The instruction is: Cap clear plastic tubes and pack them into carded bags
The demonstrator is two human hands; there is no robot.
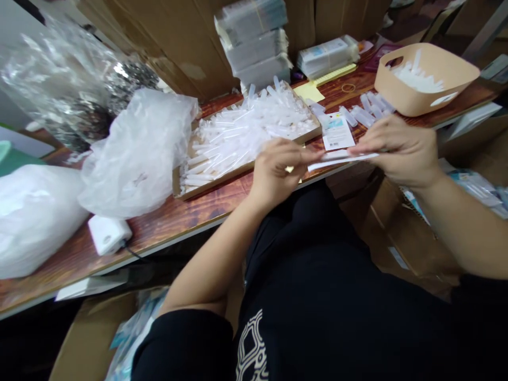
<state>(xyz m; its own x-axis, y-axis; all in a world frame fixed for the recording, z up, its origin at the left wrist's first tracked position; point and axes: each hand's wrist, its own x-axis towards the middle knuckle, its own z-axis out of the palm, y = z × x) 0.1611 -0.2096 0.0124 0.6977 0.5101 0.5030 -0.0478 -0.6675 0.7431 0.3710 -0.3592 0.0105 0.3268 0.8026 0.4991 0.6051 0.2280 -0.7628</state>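
My left hand [275, 172] and my right hand [400, 151] meet over the table's front edge. Between them is a thin white card [321, 165], seen nearly edge-on, with a small whitish piece [335, 155] along its top. The left fingers pinch its near end, and the right fingers grip the other end. Just behind lies a printed card [337, 132] with a blue picture and a barcode. Several translucent plastic tubes [363, 115] lie beyond my right hand. A shallow cardboard tray [216, 185] heaped with clear tubes [242, 129] stands behind my left hand.
A beige bin [428, 95] with white pieces stands at the right. Banded stacks of clear packets [257, 47] are at the back. Plastic bags [138, 153] and a white device [109, 234] with a cable occupy the left. Open cartons [91, 338] sit below the table edge.
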